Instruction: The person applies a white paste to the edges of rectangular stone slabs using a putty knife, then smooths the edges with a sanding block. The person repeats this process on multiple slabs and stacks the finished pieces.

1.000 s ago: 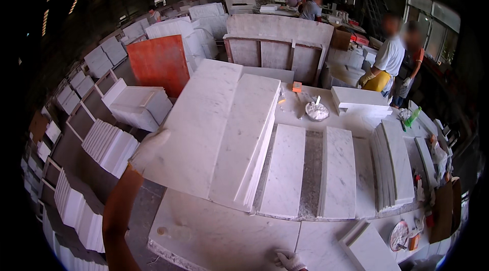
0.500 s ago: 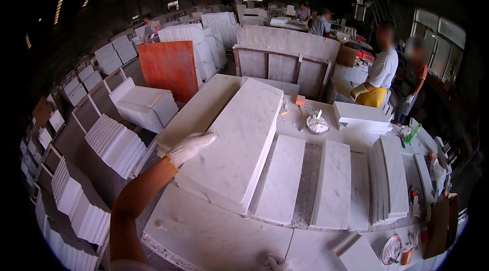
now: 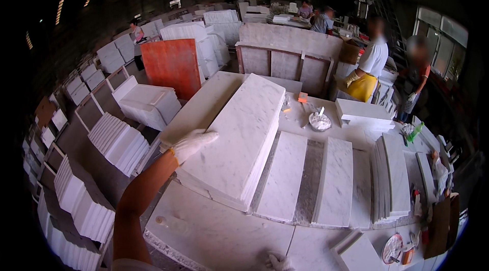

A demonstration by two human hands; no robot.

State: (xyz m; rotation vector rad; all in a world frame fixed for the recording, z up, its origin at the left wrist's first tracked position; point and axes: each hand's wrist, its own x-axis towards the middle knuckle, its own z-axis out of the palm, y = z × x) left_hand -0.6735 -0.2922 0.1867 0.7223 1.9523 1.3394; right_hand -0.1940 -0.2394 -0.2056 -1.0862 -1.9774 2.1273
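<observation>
My left hand (image 3: 197, 144), in a white knitted glove, lies flat with fingers stretched on the long edge of the top slab. That white, grey-veined marble slab (image 3: 243, 133) tops a stack at the middle of the bench. Beneath and left of it, a wider slab (image 3: 204, 100) shows its upper face. At the lower edge my right hand (image 3: 278, 261), gloved too, rests on the pale near slab (image 3: 219, 233). Only its fingertips show; they look slightly apart, with nothing visible in them.
Narrow marble strips (image 3: 282, 176) and a stack of strips (image 3: 392, 179) lie to the right. Bowls of white paste (image 3: 320, 121) (image 3: 392, 248) stand far and near. A red-orange board (image 3: 172, 67) leans beyond. Co-workers stand at the back right; slab racks (image 3: 119, 143) line the left.
My left hand stays on the slab, and the view has shifted slightly. The white-shirted co-worker has moved a little left; the person at the far left stands more upright.
</observation>
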